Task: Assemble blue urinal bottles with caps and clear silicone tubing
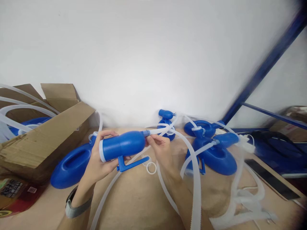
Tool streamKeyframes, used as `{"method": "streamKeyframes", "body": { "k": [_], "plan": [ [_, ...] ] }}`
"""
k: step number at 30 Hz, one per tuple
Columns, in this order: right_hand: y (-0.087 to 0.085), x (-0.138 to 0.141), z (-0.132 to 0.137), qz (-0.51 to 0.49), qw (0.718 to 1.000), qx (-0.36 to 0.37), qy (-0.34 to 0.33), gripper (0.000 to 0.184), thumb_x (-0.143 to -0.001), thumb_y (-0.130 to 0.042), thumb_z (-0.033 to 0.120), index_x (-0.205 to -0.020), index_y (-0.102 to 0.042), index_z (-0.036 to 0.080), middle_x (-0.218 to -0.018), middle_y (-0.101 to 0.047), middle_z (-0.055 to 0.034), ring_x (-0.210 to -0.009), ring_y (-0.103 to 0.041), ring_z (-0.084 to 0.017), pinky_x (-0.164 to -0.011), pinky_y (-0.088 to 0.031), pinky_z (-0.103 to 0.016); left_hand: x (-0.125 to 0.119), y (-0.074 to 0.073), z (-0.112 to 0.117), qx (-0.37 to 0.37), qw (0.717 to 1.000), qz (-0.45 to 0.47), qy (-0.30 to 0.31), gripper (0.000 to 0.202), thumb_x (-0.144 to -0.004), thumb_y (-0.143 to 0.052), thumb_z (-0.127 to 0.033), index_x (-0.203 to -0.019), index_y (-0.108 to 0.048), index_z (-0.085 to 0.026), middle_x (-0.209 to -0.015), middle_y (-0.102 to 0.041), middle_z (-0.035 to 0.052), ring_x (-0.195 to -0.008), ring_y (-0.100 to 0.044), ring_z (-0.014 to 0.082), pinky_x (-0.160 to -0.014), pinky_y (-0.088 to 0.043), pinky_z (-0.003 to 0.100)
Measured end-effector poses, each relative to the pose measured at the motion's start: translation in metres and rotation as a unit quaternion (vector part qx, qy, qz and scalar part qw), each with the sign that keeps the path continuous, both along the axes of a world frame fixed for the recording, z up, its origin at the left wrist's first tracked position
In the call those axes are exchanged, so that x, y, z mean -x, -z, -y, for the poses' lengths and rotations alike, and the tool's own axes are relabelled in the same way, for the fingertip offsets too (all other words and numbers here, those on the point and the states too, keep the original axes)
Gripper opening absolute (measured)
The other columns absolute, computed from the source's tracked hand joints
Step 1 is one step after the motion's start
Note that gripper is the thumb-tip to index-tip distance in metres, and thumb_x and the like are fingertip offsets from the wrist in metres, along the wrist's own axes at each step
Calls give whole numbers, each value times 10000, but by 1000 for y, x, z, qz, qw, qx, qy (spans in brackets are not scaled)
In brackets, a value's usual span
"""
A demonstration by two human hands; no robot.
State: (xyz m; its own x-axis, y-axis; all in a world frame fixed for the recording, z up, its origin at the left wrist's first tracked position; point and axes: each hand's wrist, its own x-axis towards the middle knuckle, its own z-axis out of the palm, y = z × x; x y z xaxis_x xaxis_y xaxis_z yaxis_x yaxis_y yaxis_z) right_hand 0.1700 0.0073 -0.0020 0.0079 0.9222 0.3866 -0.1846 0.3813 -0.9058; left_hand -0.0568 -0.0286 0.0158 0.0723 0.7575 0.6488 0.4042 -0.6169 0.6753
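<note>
Gripped blue bottle (124,145) in L hand (99,163) above bench (134,204), pinched tube (157,131) at its neck (145,133) w/ R hand (160,149). Had open cardboard box (51,137) & blue jug (74,167) close by on L, more jugs (217,156) & phone (271,179) on R. Had white tubing (196,179) crossing in front of R forearm (178,188).

Brightly, evenly lit; glows palest on the wall (139,73) at twelve o'clock, darkens at two, smears the tubing (235,191) at four.
</note>
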Motion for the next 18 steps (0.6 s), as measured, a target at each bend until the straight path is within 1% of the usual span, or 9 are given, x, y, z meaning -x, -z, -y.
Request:
{"method": "streamKeyframes", "body": {
  "k": [2,5,8,11,15,18],
  "plan": [
    [4,2,-3,-5,1000,-1,1,325,-867,-789,508,-760,-798,201,-733,-773,-38,-707,-724,-202,-717,-621,-331,-2,0,0,13,1000,20,6,720,-652,-991,-336,-1216,-551,-264,-1194,-600,57,-1014,-716,262,-783,-661,338],
    [6,2,-6,-5,1000,-1,3,309,-868,-784,500,-778,-807,206,-742,-781,-38,-713,-731,-203,-720,-624,-329,-7,1,1,52,996,67,29,714,-671,-980,-341,-1228,-541,-264,-1218,-602,72,-1010,-738,278,-751,-673,346],
    [5,-1,-5,1,1000,-5,4,298,-879,-773,487,-769,-801,212,-725,-773,-33,-696,-724,-198,-708,-621,-325,-10,1,0,75,992,96,37,755,-624,-1002,-318,-1219,-541,-263,-1190,-608,60,-949,-748,259,-678,-662,304],
    [2,-4,-3,9,1000,-1,-1,316,-867,-780,504,-739,-785,215,-705,-763,-32,-681,-716,-197,-700,-619,-328,-9,1,-1,76,992,92,32,759,-589,-1015,-288,-1193,-558,-253,-1190,-597,49,-902,-753,235,-642,-645,270],
    [-1,-4,-1,21,1000,10,-19,371,-864,-779,515,-654,-739,211,-670,-743,-32,-670,-708,-194,-698,-612,-324,-6,1,-1,80,991,91,50,751,-627,-999,-300,-1211,-530,-254,-1223,-607,69,-928,-765,260,-657,-660,302],
    [0,-2,-1,3,1000,1,-2,326,-884,-758,470,-688,-754,210,-668,-737,-21,-664,-699,-184,-687,-599,-310,-7,3,0,76,992,90,45,751,-638,-995,-313,-1213,-514,-256,-1238,-616,88,-989,-761,290,-699,-672,333]
  ]
}}
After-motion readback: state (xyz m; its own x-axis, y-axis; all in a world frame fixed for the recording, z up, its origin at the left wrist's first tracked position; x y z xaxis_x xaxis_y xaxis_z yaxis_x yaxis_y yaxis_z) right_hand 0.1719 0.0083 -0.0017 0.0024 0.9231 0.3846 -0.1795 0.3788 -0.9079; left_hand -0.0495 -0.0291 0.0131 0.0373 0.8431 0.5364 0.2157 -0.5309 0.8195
